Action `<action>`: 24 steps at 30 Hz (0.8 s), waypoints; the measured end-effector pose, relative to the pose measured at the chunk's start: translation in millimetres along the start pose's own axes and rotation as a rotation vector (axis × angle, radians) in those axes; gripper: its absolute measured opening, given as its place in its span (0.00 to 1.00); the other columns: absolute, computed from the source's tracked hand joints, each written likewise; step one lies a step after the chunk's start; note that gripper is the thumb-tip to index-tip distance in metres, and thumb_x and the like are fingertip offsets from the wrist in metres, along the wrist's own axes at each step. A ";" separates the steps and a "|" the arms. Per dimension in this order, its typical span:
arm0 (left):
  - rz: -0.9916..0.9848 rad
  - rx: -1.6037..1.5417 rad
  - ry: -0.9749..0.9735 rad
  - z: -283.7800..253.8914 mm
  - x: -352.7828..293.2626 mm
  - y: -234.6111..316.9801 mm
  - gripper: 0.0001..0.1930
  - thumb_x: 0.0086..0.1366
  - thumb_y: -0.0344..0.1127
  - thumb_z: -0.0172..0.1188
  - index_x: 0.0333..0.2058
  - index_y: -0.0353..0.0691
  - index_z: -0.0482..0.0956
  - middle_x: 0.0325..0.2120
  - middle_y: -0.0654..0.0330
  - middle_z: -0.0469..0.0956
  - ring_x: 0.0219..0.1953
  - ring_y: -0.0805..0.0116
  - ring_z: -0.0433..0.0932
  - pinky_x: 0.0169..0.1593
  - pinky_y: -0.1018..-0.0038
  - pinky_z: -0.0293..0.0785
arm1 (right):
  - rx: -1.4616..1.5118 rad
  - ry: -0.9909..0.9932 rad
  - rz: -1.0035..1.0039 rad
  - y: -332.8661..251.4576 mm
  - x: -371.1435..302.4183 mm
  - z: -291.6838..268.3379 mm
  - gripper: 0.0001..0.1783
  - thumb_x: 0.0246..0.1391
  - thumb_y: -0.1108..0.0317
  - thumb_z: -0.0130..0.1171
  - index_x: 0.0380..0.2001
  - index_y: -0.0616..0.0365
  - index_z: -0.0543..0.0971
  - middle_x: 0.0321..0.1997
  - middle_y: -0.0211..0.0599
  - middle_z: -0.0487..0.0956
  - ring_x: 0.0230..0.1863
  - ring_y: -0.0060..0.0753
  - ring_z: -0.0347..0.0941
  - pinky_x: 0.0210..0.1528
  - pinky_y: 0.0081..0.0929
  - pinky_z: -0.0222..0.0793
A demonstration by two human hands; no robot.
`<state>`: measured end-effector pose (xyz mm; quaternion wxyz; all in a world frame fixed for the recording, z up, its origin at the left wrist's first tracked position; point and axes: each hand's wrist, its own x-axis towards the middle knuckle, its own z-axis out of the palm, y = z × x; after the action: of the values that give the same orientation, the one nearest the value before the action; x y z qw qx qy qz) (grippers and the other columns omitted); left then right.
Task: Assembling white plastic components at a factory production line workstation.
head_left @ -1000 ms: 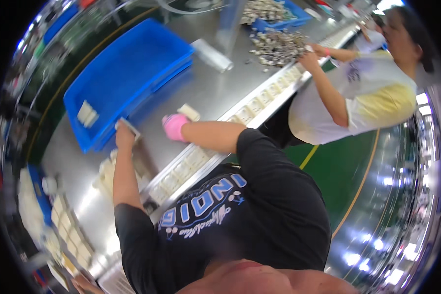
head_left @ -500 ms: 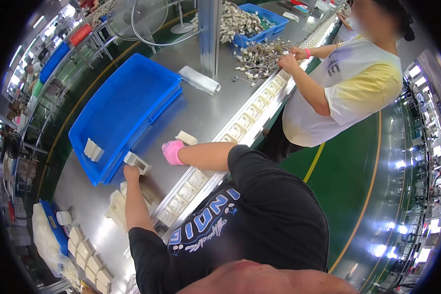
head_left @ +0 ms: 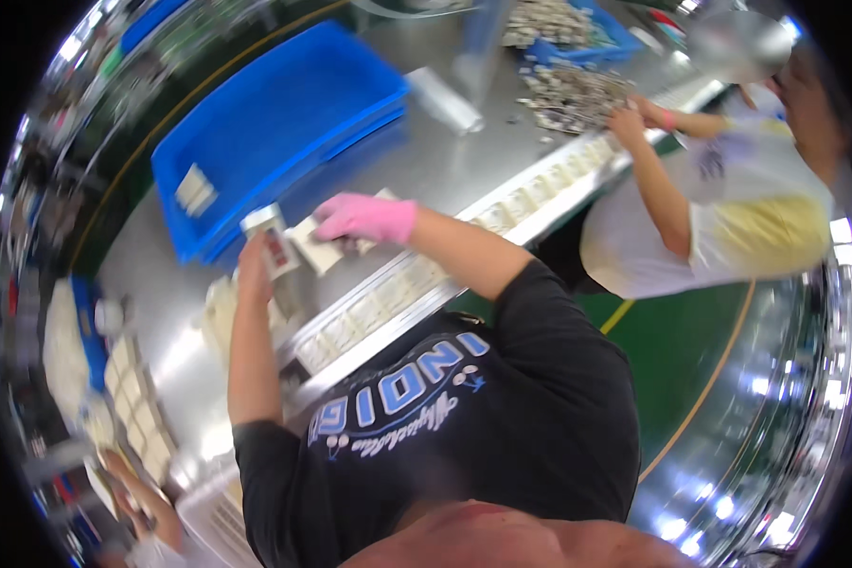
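My bare left hand (head_left: pixel 254 265) grips a white plastic housing (head_left: pixel 267 227) that stands on the metal table beside the blue bin; reddish parts show inside it. Just right of it, my right hand (head_left: pixel 367 218) in a pink glove holds a cream plastic piece (head_left: pixel 314 246) by its edge, close to the housing but seemingly apart from it. Its fingers are closed and blurred by motion. Part of another white piece (head_left: pixel 385 195) peeks out behind the glove. More cream plastic parts (head_left: pixel 221 312) stand just left of my left forearm.
A large blue bin (head_left: pixel 275 104) holds one white housing (head_left: pixel 196 191). A track of white housings (head_left: pixel 379 303) runs along the table's near edge. At right, a co-worker (head_left: pixel 710 199) handles a heap of cables (head_left: pixel 577 99). Another person's hand (head_left: pixel 147 497) shows at lower left, near rows of cream parts (head_left: pixel 134 398).
My right hand has moved left toward the housing and now holds a cream plastic piece. My left hand keeps hold of the housing. The whole view has shifted, and another person's hand appears at lower left.
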<state>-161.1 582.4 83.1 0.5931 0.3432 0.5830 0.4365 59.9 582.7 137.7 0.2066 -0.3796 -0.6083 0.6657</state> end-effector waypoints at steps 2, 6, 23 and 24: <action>0.066 0.124 -0.024 8.2 -10.8 -11.8 0.12 0.58 0.44 0.47 0.32 0.42 0.68 0.23 0.64 0.66 0.28 0.74 0.66 0.33 0.76 0.64 | -0.009 -0.004 0.040 2.3 -7.7 5.3 0.15 0.44 0.58 0.53 0.25 0.60 0.72 0.18 0.30 0.71 0.18 0.19 0.65 0.20 0.18 0.61; 0.307 0.166 -0.064 45.7 -46.5 -17.0 0.14 0.61 0.44 0.42 0.39 0.41 0.64 0.29 0.64 0.66 0.30 0.75 0.64 0.35 0.79 0.61 | -0.039 0.083 -0.026 3.2 -12.7 18.4 0.14 0.44 0.59 0.53 0.22 0.62 0.71 0.17 0.35 0.71 0.18 0.26 0.69 0.21 0.24 0.64; 0.310 -0.309 -0.295 51.0 -52.0 -21.2 0.19 0.65 0.46 0.35 0.51 0.42 0.55 0.44 0.60 0.64 0.46 0.72 0.66 0.46 0.74 0.66 | -0.554 0.417 -0.490 4.6 -10.6 50.7 0.21 0.46 0.69 0.51 0.45 0.58 0.62 0.25 0.42 0.73 0.25 0.37 0.72 0.27 0.29 0.66; 0.242 -0.291 -0.294 51.3 -55.1 -18.5 0.19 0.64 0.45 0.38 0.50 0.42 0.56 0.44 0.60 0.65 0.45 0.71 0.67 0.45 0.74 0.67 | -0.555 0.417 -0.485 0.9 -13.6 51.1 0.21 0.46 0.69 0.51 0.45 0.58 0.62 0.25 0.42 0.73 0.25 0.37 0.72 0.27 0.29 0.66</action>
<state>-104.7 530.0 92.1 0.6580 0.3814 0.3760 0.5294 29.9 539.2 138.9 0.3661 -0.3932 -0.7813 0.3176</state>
